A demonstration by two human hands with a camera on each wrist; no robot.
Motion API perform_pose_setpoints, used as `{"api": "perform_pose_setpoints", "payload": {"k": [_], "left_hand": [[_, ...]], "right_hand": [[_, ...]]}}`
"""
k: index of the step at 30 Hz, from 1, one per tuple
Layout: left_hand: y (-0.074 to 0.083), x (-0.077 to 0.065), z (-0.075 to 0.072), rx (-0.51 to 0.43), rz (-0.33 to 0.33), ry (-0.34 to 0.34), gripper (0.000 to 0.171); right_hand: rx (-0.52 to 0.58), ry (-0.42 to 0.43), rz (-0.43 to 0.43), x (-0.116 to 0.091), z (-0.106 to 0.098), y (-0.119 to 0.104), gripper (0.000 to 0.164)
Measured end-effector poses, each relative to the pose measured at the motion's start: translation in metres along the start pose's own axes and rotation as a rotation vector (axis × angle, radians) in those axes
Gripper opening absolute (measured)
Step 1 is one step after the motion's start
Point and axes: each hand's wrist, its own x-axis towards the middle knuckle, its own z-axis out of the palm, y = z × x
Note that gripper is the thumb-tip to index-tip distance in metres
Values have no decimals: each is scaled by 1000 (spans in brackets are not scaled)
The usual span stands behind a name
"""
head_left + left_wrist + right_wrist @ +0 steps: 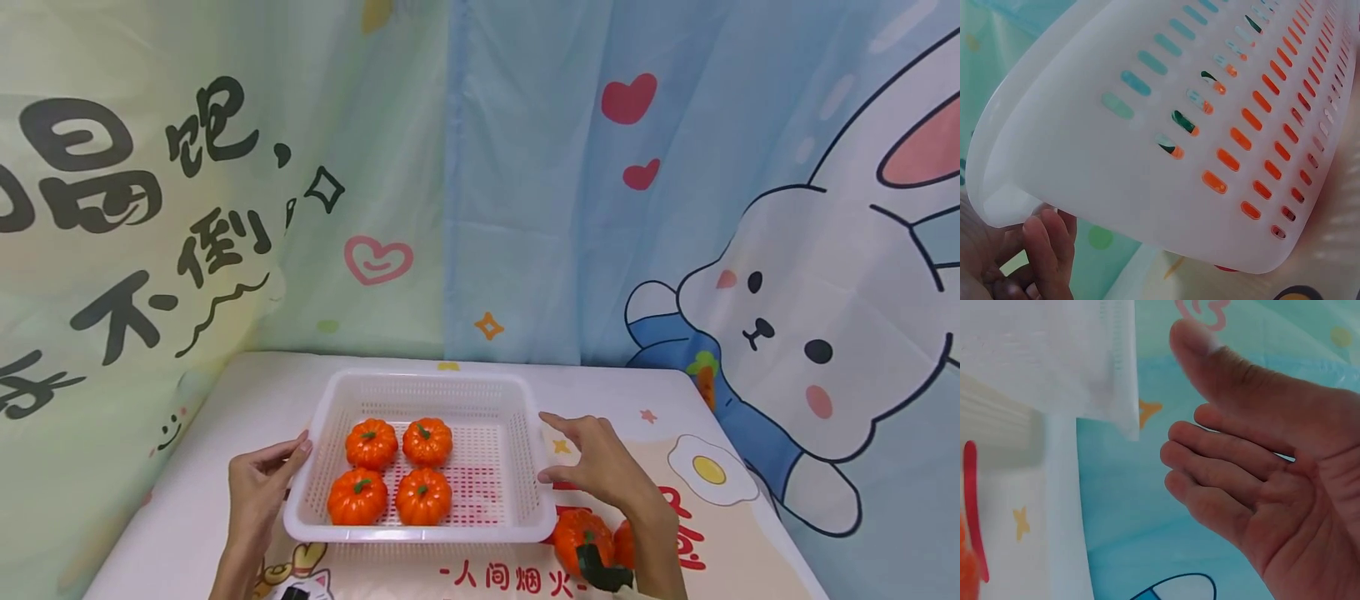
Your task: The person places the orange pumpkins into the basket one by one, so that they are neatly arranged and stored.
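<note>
A white plastic basket (420,534) with slotted walls stands in the middle of the head view. Inside, on its left side, sit several small orange pumpkins (423,497) with green stems. My left hand (258,483) grips the basket's left rim, thumb at the top edge; in the left wrist view its fingers (1054,247) curl beneath the rim's corner. By the right rim, my right hand (600,462) is spread with thumb and fingers apart. The right wrist view shows that hand's palm (1285,531) bare, beside the basket's edge (1125,394).
More orange pumpkins (581,533) lie on the table at the front right, close to my right forearm, with a dark green piece (600,571) by them. A printed cloth (510,575) covers the table (247,383). A patterned curtain (517,208) hangs behind it.
</note>
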Motion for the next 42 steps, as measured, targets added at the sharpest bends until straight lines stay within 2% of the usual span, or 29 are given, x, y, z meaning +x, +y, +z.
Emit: {"api": "perform_pose_setpoints", "payload": {"k": [9, 16, 21, 28, 36, 40, 42], "left_hand": [[-2, 0, -2, 9, -19, -1, 43], [-2, 3, -1, 14, -8, -7, 43], [-1, 3, -1, 16, -11, 5, 42], [-1, 1, -1, 11, -17, 10, 43], [0, 2, -1, 17, -3, 20, 44], [0, 2, -1, 17, -14, 15, 44], [0, 1, -1, 19, -23, 13, 45]], "right_hand": [[51, 16, 92, -21, 11, 20, 89], [76, 35, 177, -36, 13, 30, 90], [81, 48, 172, -45, 15, 42, 83], [27, 21, 250, -55, 25, 57, 90], [64, 1, 294, -61, 36, 64, 93], [79, -27, 324, -63, 39, 65, 95], [72, -39, 313, -63, 39, 67, 95]]}}
